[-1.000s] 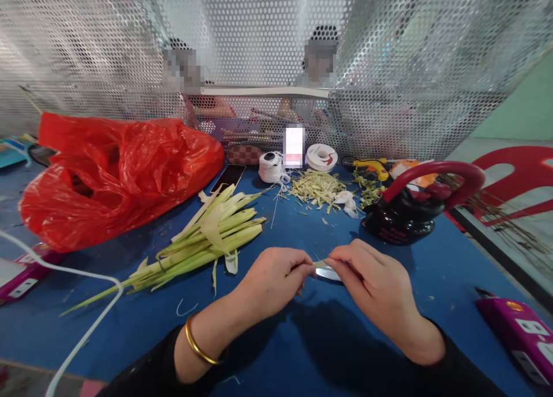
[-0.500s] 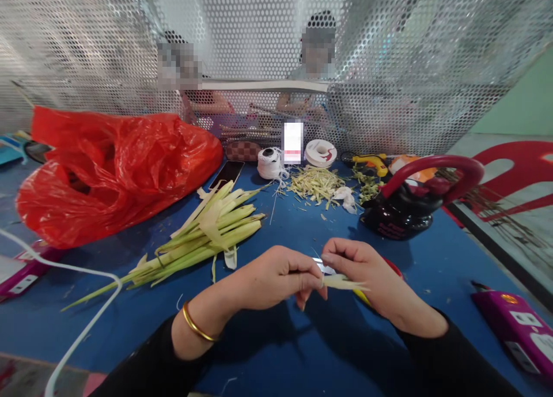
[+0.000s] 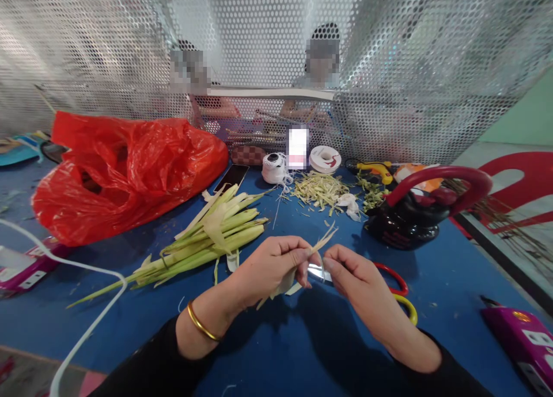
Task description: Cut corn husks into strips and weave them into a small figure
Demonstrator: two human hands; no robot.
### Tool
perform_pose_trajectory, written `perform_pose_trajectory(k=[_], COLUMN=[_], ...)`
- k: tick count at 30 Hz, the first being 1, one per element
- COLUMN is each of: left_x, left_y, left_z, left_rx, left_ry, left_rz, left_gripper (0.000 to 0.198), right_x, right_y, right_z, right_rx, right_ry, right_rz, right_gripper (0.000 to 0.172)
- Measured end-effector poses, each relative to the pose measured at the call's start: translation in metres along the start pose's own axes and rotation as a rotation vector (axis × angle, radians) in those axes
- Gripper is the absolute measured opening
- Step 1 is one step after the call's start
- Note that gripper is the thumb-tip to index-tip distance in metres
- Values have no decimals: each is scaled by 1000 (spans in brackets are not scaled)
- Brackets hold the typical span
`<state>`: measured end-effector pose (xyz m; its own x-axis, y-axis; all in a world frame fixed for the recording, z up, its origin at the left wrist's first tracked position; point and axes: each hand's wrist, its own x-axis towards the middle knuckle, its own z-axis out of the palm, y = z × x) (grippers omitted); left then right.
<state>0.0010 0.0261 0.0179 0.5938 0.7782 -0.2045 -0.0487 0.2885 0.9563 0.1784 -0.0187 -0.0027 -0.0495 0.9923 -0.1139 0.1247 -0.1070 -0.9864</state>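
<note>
My left hand [image 3: 272,264], with a gold bangle at the wrist, is closed on a pale leaf strip [image 3: 322,241] that sticks up and to the right from my fingers. My right hand [image 3: 352,273] pinches toward the same strip beside it. Scissors [image 3: 395,290] with a red and a yellow handle lie under my right hand, the blades showing between both hands. A bundle of green-yellow leaves [image 3: 207,235] lies to the left on the blue table [image 3: 302,351].
A red plastic bag [image 3: 125,166] sits at the left. A black pot with a red handle [image 3: 415,212], leaf trimmings [image 3: 319,188], a thread spool [image 3: 274,167], a tape roll [image 3: 325,158] and a phone [image 3: 231,178] lie beyond. Two people sit behind the perforated screen [image 3: 389,68]. Purple power strip [image 3: 525,339] at right.
The leaf strip has turned from pointing right across my right hand to pointing up from my left fingers. My right hand has moved off the scissors, whose handles now show.
</note>
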Motion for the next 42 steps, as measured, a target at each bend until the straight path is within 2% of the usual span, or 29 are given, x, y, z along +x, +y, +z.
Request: perform_pose_trajectory(k=[4, 7, 10, 17, 19, 22, 24, 30, 33, 39, 42], left_x=[-1, -4, -5, -2, -3, -6, -7, -9, -8, -2, 1], left_y=[0, 1, 1, -3, -3, -1, 0, 6, 5, 3, 3], left_z=[-1, -3, -4, -3, -4, -3, -2, 1, 2, 4, 5], left_rx=[-157, -184, -108, -127, -138, -104, -52, 121, 153, 187, 317], left_ry=[-83, -208, -277, -230, -273, -369, -410, -501, -433, 17, 160], left_rz=[-31, -60, -61, 12, -23, -103, -142, -194, -146, -21, 36], left_gripper=[22, 22, 20, 21, 21, 21, 22, 26, 25, 20, 18], right_x=[-1, 0, 1, 0, -1, -3, -4, -3, 0, 1, -2], right_y=[-5, -7, -4, 2, -3, -12, -16, -13, -6, 2, 1], right_z=[4, 3, 3, 5, 2, -4, -7, 0, 4, 10, 12], right_rx=[332, 461, 519, 632, 649, 599, 531, 345, 282, 242, 202], right_ry=[-102, -83, -88, -292, -245, -62, 12, -10, -21, 3, 20], right_rz=[177, 172, 185, 289, 246, 113, 51, 35, 95, 112, 96], right_gripper=[40, 38, 36, 31, 31, 34, 34, 37, 39, 32, 31])
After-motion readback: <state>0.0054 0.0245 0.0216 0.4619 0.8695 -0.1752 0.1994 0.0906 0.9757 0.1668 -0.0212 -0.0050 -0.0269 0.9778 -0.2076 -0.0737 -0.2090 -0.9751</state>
